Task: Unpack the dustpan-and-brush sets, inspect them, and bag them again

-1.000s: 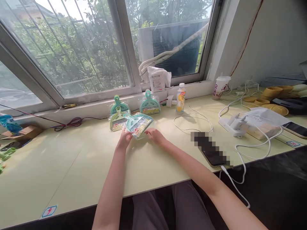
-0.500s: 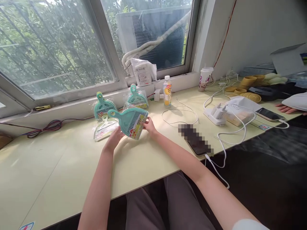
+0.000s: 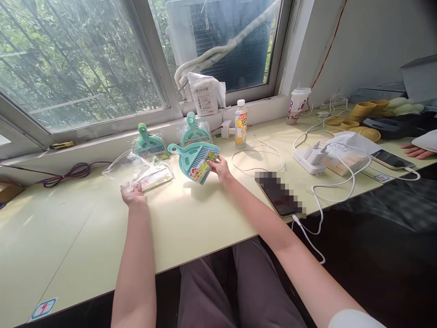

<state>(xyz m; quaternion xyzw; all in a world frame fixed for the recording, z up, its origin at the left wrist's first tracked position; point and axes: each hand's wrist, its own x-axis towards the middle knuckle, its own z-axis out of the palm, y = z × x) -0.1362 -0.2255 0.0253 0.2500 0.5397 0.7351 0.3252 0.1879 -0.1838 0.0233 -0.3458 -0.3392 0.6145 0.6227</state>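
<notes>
My right hand (image 3: pixel 221 169) is closed on the lower right edge of a teal dustpan (image 3: pixel 189 157), which is tilted with its looped handle to the left. A brush and a colourful printed label sit on it. To the left, my left hand (image 3: pixel 134 196) pinches a crumpled clear plastic bag (image 3: pixel 118 167); its fingers are partly hidden. The bag overlaps a white dustpan set (image 3: pixel 157 176) lying on the table. Behind stand two more wrapped teal dustpans, one at the left (image 3: pixel 150 146) and one in the middle (image 3: pixel 195 132), near the window ledge.
A drink bottle (image 3: pixel 241 123) and a white-wrapped package (image 3: pixel 206 95) are at the back. On the right are a phone (image 3: pixel 282 200), a power strip (image 3: pixel 309 163), white cables and a lidded cup (image 3: pixel 297 107). Another person's hand (image 3: pixel 418 151) rests at far right.
My left hand has moved left, away from the teal dustpan, with the clear bag now spread beside it. My right hand still holds the dustpan, now slightly further right and higher in view.
</notes>
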